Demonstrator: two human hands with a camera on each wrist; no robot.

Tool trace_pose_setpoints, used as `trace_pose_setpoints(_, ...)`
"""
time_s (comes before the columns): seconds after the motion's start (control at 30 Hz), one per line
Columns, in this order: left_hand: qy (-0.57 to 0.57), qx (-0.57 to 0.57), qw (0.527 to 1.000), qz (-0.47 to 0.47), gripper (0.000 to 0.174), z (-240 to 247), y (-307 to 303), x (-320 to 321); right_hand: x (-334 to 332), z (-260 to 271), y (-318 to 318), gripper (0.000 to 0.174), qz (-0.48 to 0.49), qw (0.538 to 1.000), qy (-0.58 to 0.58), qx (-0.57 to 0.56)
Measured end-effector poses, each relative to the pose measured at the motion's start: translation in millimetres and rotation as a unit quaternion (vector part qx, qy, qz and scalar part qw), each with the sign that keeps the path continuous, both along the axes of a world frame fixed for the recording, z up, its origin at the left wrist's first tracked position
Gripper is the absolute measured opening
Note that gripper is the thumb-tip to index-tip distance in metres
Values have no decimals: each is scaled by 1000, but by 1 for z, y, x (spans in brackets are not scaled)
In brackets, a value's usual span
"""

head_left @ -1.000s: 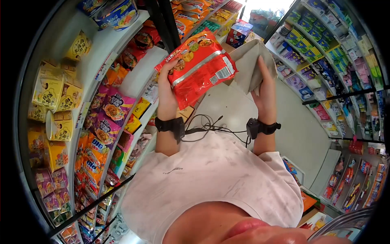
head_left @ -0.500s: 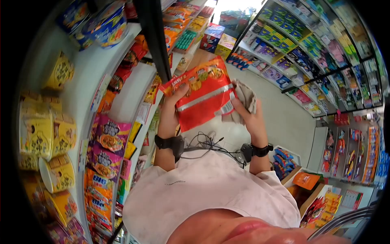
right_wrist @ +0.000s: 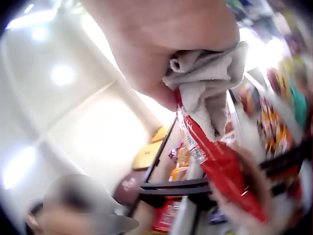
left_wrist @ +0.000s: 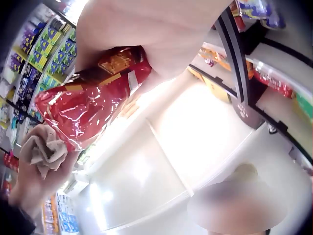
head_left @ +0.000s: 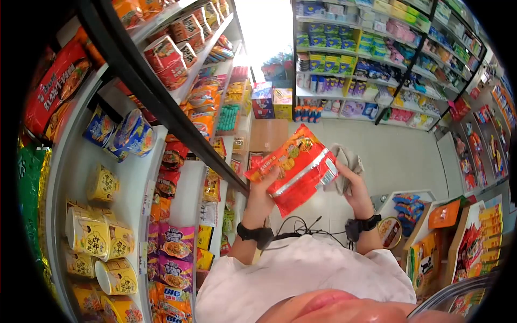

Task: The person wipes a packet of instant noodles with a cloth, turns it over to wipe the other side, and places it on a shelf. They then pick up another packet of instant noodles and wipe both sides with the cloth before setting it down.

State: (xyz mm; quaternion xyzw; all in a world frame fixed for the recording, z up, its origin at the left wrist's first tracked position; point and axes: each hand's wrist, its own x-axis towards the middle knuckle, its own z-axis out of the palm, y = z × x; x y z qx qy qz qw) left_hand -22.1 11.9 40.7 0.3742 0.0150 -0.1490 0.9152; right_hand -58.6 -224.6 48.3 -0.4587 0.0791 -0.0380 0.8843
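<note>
A red bag of instant noodles (head_left: 301,175) is held up in front of the chest, its silver band and barcode facing the head camera. The left hand (head_left: 259,198) grips its left end, thumb on the front. Bunched in the right hand (head_left: 356,192) is a grey cloth (head_left: 349,160), right at the bag's barcode end. From the right wrist, the cloth (right_wrist: 210,73) shows crumpled in folds under the palm, with the bag's edge (right_wrist: 215,161) running out below it. The left wrist view shows the bag's shiny red wrapper (left_wrist: 83,110) below the palm.
Noodle shelves stand on the left, with yellow tubs (head_left: 89,231), blue bowls (head_left: 132,134) and purple bags (head_left: 175,242). A black post (head_left: 156,102) rises beside the left arm. Snack bins (head_left: 431,237) stand by the right elbow. Shelves of packaged goods (head_left: 355,64) line the back beyond the floor (head_left: 371,145).
The right hand has brought the cloth from beside the bag to its barcode end, and the cloth has become more bunched. The left hand keeps its hold. The head view has swung over the shop.
</note>
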Motion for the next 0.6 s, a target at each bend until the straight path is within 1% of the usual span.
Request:
trace_pose_setpoints(0.03,-16,19,1000,-6,41,12,-9,-4,-3,-1,-11,35,-32,983,-29,-177)
trace_pose_setpoints(0.1,-57,67,996,-22,43,22,-29,-13,-13,-8,-40,31,-98,960,-6,-264)
trace_pose_setpoints(0.13,-95,112,989,-22,44,30,-44,-20,-21,-2,-51,30,-129,943,9,-306)
trace_pose_setpoints(0.17,-116,162,979,-45,43,22,-53,-20,-33,8,-64,28,-115,955,23,-273)
trace_pose_setpoints(0.2,-123,188,972,-66,42,18,-65,-23,-41,10,-72,29,-97,960,19,-263)
trace_pose_setpoints(0.23,-131,214,964,-87,41,13,-77,-26,-48,8,-81,30,-79,964,16,-252)
trace_pose_setpoints(0.27,-132,215,962,-103,38,18,-95,-30,-57,4,-92,31,-63,968,12,-243)
trace_pose_setpoints(0.37,-127,160,967,-153,33,32,-141,-43,-82,-27,-125,24,-111,943,87,-301)
trace_pose_setpoints(0.47,-116,146,965,-185,28,21,-179,-48,-106,-33,-155,21,-182,916,-76,-349)
trace_pose_setpoints(0.5,-114,132,966,-188,27,10,-190,-49,-115,-29,-163,26,-204,908,-53,-362)
trace_pose_setpoints(0.6,-97,127,968,-192,27,13,-225,-60,-137,-13,-182,20,-251,905,-3,-344)
